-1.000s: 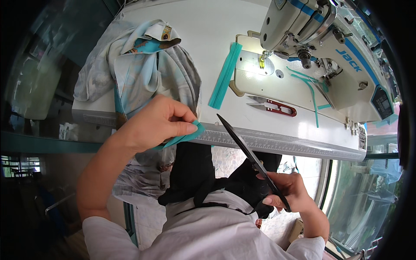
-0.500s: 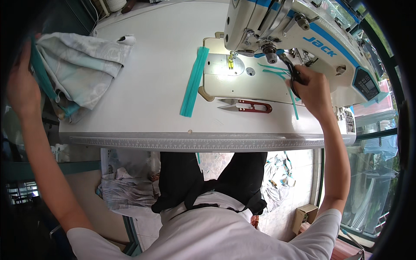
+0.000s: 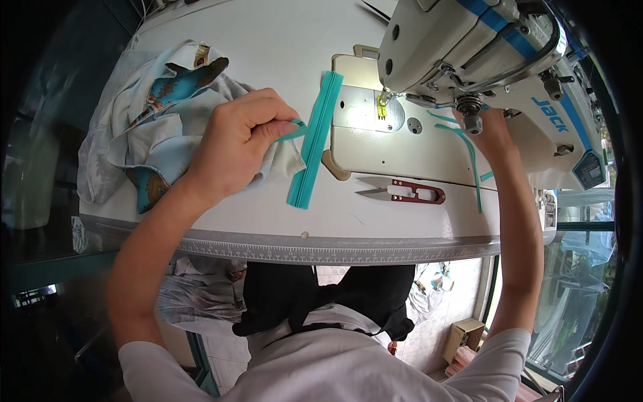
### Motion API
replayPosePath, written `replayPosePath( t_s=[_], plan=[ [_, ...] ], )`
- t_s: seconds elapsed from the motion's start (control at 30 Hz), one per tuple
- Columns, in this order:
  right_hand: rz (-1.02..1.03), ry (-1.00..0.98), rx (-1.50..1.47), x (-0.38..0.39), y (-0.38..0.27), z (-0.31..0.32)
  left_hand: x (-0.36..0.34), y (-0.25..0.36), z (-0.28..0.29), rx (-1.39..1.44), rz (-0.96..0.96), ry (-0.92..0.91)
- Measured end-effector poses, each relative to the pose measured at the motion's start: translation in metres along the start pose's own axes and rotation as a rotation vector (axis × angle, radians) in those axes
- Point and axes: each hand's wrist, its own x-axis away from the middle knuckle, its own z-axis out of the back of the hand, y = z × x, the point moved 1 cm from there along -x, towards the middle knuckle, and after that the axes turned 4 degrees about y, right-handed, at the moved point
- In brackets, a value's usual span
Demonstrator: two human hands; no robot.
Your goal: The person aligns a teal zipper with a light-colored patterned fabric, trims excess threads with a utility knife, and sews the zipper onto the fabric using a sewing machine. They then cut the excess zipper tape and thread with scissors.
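My left hand (image 3: 234, 144) is closed in a pinch, with the end of a teal strip (image 3: 293, 132) between thumb and forefinger. Beneath and beside it lies a bunched pale grey-blue cloth garment (image 3: 157, 144) with blue and brown patterned parts. Just right of those fingers a teal zipper (image 3: 315, 141) lies flat, beside the sewing machine's bed plate (image 3: 368, 155). My right hand (image 3: 493, 130) reaches under the machine's arm, which hides the fingers and whatever they hold. Thin teal offcuts (image 3: 472, 151) lie close to that hand.
Red-handled thread snips (image 3: 415, 193) lie in front of the bed plate. The sewing machine head (image 3: 442, 57) overhangs the right side, its presser foot (image 3: 382, 107) lit. A ruler strip (image 3: 301, 253) runs along the table's front edge. A black pointed thing (image 3: 376, 10) shows at the far edge.
My left hand has come in from the far left to beside the zipper, bringing the cloth along. The black scissors in my right hand have gone from sight as that hand moved farther under the machine arm.
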Motion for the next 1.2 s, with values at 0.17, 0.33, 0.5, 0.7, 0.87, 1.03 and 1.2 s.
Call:
replayPosePath(
  t_s=[0.17,0.33,0.5,0.7,0.87,1.03,1.2],
  plan=[
    [0.459,0.169,-0.485,0.051,-0.128,0.040,0.000,-0.003,0.006,-0.037,0.084,0.032],
    [0.371,0.086,-0.488,0.043,-0.208,0.015,-0.009,-0.022,0.000,0.101,0.218,0.120],
    [0.455,0.209,-0.720,0.065,-0.212,0.018,0.004,-0.015,0.002,0.110,0.223,0.130],
    [0.323,-0.252,-1.383,0.140,-0.182,0.096,0.005,0.001,-0.009,0.038,0.092,-0.034],
    [0.253,-0.487,-1.069,0.216,-0.194,0.038,-0.025,0.019,-0.053,-0.035,-0.090,-0.178],
    [-0.033,-0.170,-1.000,0.173,-0.117,0.091,-0.034,0.014,-0.059,-0.115,-0.021,-0.106],
    [-0.249,0.207,-0.393,0.102,-0.006,0.067,-0.037,0.025,-0.054,-0.417,-0.383,-0.170]
  ],
)
